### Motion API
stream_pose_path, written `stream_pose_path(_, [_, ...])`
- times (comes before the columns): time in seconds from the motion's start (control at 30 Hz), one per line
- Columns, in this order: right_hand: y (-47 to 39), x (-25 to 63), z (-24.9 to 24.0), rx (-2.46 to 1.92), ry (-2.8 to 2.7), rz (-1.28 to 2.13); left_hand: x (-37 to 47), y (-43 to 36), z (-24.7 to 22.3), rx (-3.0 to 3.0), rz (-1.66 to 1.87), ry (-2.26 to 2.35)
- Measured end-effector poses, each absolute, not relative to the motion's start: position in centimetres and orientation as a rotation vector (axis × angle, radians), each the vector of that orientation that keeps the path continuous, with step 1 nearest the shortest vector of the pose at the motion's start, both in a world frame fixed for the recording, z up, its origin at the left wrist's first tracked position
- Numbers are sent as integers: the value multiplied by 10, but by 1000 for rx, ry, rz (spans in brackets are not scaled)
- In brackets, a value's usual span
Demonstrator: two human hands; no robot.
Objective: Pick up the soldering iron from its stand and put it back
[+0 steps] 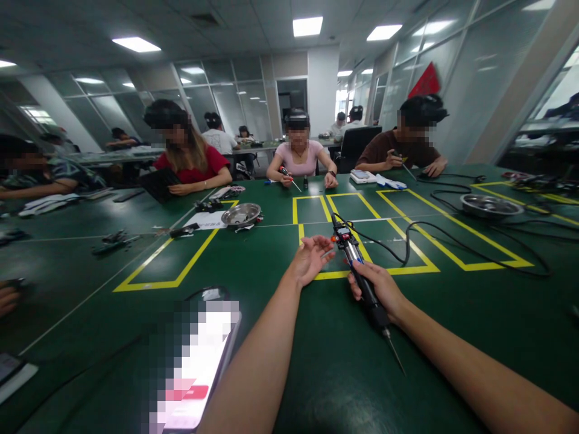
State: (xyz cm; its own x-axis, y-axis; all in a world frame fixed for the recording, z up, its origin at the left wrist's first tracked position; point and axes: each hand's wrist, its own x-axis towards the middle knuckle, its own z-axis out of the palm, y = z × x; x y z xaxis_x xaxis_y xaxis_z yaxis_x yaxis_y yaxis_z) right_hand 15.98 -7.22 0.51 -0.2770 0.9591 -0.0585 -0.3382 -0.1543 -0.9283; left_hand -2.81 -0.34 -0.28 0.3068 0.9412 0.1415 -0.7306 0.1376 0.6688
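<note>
My right hand [377, 283] is wrapped round the black and silver body of an electric screwdriver [362, 274]. Its long thin bit points down and toward me, and a black cable [407, 241] leaves its far end. Just left of the tool's far end is my left hand [313, 259], palm turned up, fingers spread and slightly curled, with nothing in it. A small orange part [333, 239] shows at the tool's far end, close to the left fingertips; whether they touch is unclear.
Yellow tape [194, 262] marks rectangles on the green table [330, 374]. Metal dishes [242, 215] [491, 205] stand left and right. A lit phone [199, 367] is near my left forearm. Several people sit across the table, two holding screwdrivers. Another person's hand [8, 298] shows at the left edge.
</note>
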Motion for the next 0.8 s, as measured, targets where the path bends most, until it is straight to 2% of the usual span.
stream_pose_path(0.23, [-74,158,5,-889,-1086,1629,-18,-5,-7,855,1181,612])
stream_pose_path(0.8, [-72,161,7,-831,-1081,1708,-25,2,-6,787,1299,546])
